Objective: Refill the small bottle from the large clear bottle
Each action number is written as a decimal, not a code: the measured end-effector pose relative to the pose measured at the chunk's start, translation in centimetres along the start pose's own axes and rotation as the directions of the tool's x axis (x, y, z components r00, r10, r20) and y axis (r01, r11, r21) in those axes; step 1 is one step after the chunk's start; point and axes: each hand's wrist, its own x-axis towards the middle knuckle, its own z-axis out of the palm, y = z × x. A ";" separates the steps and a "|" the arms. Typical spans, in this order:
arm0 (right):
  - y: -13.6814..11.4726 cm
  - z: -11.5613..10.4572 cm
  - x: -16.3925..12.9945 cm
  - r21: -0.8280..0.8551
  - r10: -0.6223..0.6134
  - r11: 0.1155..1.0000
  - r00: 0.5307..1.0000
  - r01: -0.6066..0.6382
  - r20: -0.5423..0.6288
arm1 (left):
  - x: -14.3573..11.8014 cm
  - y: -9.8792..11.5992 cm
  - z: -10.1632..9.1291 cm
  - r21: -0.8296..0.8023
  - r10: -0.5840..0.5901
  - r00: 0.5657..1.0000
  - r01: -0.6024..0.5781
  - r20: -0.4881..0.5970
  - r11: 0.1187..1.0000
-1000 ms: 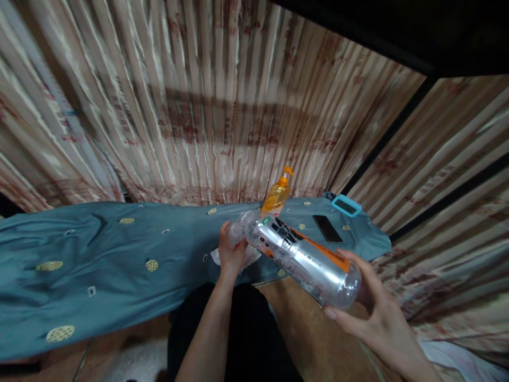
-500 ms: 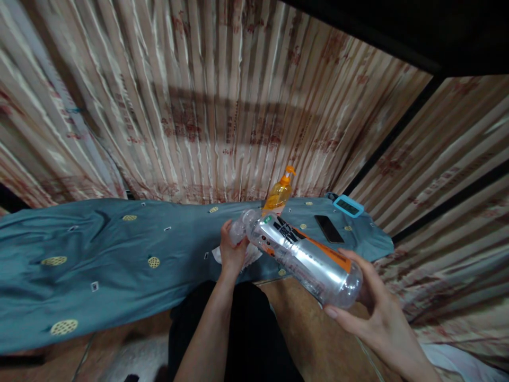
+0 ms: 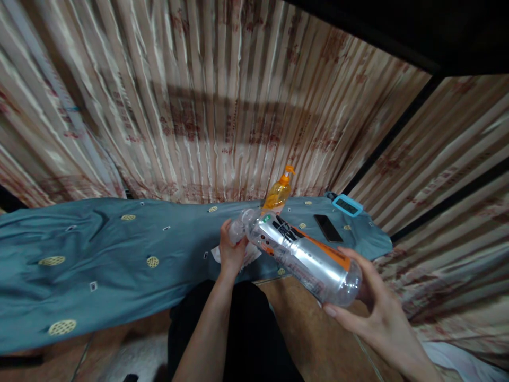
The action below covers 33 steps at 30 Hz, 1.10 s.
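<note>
Head view: both hands, left hand (image 3: pixel 231 251) and right hand (image 3: pixel 368 313), hold tilted plastic bottle (image 3: pixel 304 257).

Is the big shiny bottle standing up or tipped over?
Tipped. The bottle lies slanted between both hands: the left hand grips its neck end, and the right hand cups its lower base.

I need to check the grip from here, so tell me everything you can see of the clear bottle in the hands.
The bottle is clear plastic with a silver label bearing an orange band and black print. It looks empty. It is held tilted in the air above the teal cloth's edge, neck up and away, base nearer the camera. The left hand grips its neck end; whether a cap is on cannot be told. The right hand cups its base.
</note>
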 end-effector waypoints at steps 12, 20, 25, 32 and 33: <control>-0.2 -0.1 0.0 0.039 0.026 0.999 0.999 -0.027 0.023 | 0.2 0.9 -0.3 -0.047 -0.073 0.997 0.074 0.035 0.996; 0.1 0.1 -0.1 0.017 0.001 1.000 1.000 -0.001 0.012 | 0.0 0.6 -0.2 -0.007 -0.017 1.000 0.017 0.016 1.000; 0.1 0.0 0.0 -0.010 -0.011 1.000 1.000 0.011 0.008 | 0.0 0.9 -0.3 0.010 -0.037 0.999 0.037 0.020 0.999; -0.2 0.0 0.1 -0.004 -0.016 1.000 1.000 0.016 0.010 | 0.1 1.7 -0.5 -0.005 -0.054 0.998 0.054 0.045 0.999; -0.2 0.0 0.1 0.001 -0.013 1.000 1.000 0.013 0.016 | 0.1 1.8 -0.5 -0.006 -0.055 0.998 0.055 0.043 0.998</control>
